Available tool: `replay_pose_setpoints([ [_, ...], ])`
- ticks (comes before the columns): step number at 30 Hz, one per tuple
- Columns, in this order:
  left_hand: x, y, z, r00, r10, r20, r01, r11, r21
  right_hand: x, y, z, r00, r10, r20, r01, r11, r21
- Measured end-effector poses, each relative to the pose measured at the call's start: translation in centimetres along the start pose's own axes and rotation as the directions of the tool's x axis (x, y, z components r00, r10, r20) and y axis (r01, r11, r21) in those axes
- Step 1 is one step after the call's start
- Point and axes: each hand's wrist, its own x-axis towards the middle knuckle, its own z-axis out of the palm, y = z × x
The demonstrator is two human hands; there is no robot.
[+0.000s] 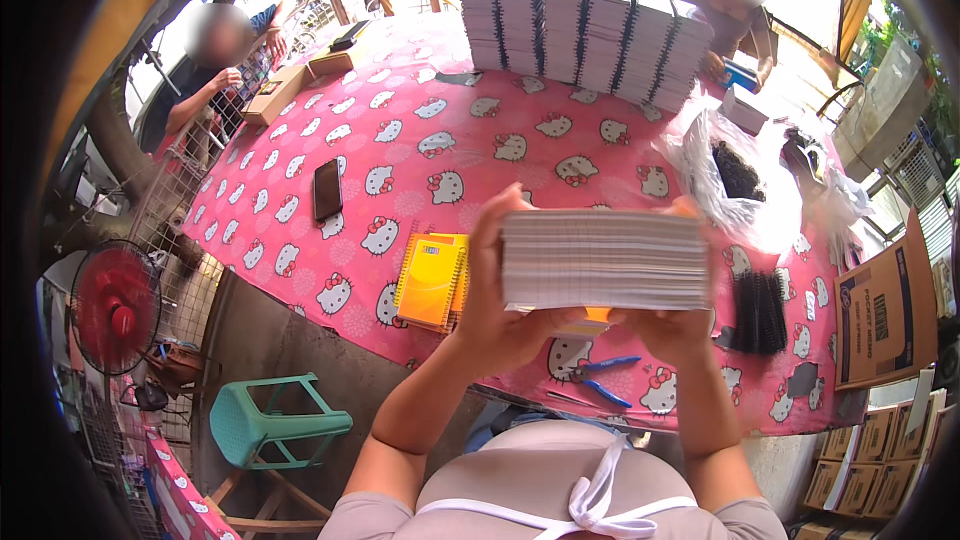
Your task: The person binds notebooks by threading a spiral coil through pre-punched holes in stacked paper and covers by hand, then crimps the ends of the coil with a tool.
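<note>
While both hands hold it up at the centre of the frame, the thick block of white punched sheets with an orange cover underneath (603,260) hangs edge-on above the near rim of the table. The left hand (497,305) grips its left end, thumb up the side and fingers wrapped behind; the right hand (672,325) cups the lower right corner from beneath. By the look of it, this block has no coil in it yet, so I judge its binding is not done.

Finished work shows plainly: a row of tall stacks of bound white notebooks with black spiral spines (585,35) stands at the top centre, and one yellow-orange spiral notebook (432,280) lies flat just left of the held block. Left to use, a bundle of black plastic coils (758,310) sits at the right, beside blue-handled pliers (608,380) below the block.

Now the surface: a round table under a pink cloth printed with white cat faces (400,130), a black phone (327,189) at centre left, a clear plastic bag with dark contents (735,175) at upper right. It's an open-air spot: a red fan (115,305) and a green plastic stool (270,420) at lower left, brown cartons (885,315) at the right, and two other people seated at the far edge.
</note>
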Motion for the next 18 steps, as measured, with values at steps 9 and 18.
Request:
replay_pose_setpoints([
  [9, -1.7, 3.8, 3.7, 0.925, -0.248, -0.289, 0.176, 0.951, -0.254, 3.1, -4.0, 2.3, 0.970, 0.225, 0.094, -0.239, 0.804, 0.544],
  [18, -1.0, 0.1, -0.6, 0.782, -0.587, -0.209, 0.539, 0.806, -0.243, 12.2, 1.4, 0.3, 0.109, 0.594, 0.797, -0.487, 0.731, -0.478],
])
